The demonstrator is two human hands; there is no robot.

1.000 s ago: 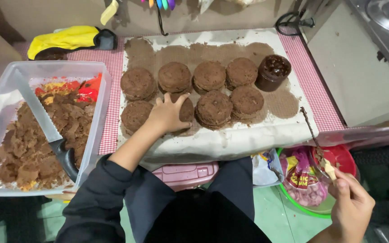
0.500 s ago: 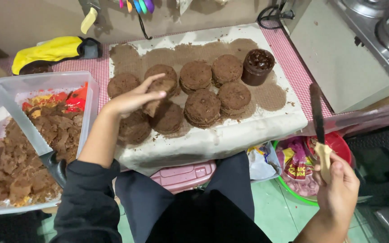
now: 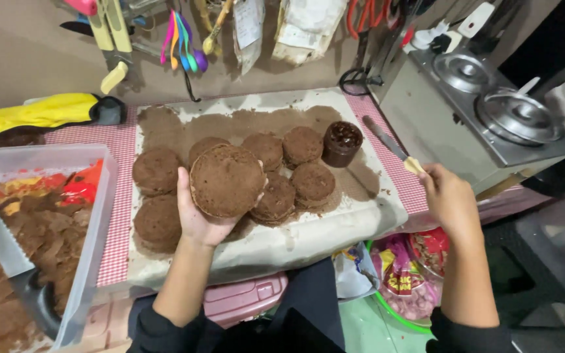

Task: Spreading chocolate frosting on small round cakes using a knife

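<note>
Clear plastic tub (image 3: pixel 96 216), far left on the counter (image 3: pixel 116 248): holds brown cake scraps (image 3: pixel 50 238), red and yellow wrappers (image 3: pixel 76 186) and a dark-handled scraper (image 3: pixel 8 252). Behind it, a yellow cloth bundle (image 3: pixel 37 112) on the red-checked cover.

White paper sheet (image 3: pixel 308 238), centre of the counter, dusted brown: carries round chocolate cake layers (image 3: pixel 157 171) set close together in two rows.

Left hand (image 3: pixel 197 219): raised above the sheet, palm under one round chocolate cake layer (image 3: pixel 227 181), fingers curled up around its rim, the layer tilted toward the camera and clear of the others.

Dark chocolate cup (image 3: pixel 342 143): upright at the right end of the back row, on the sheet.

Right hand (image 3: pixel 449 199): closed around the pale handle of a long knife (image 3: pixel 390 145), held over the sheet's right edge, blade pointing away toward the wall.

Steel warmer with two round lids (image 3: pixel 492 98): far right. Coloured measuring spoons (image 3: pixel 183 47) hang on the wall. Green-rimmed bowl of sweets packets (image 3: pixel 403 281): below the counter edge.
</note>
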